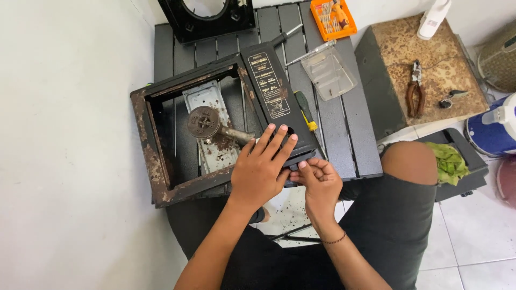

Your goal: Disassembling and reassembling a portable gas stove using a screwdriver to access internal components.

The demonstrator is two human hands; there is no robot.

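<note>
In the head view, a rusty black metal stove frame with a round corroded burner is seen on a dark slatted table. The left hand is laid flat, fingers spread, on the frame's black side panel. The right hand's fingertips are pinched on the panel's lower edge

Rusty, flaking metal stove frame; matt black metal panel; corroded burner; slatted matt dark worktop; clear glossy plastic lid.
</note>
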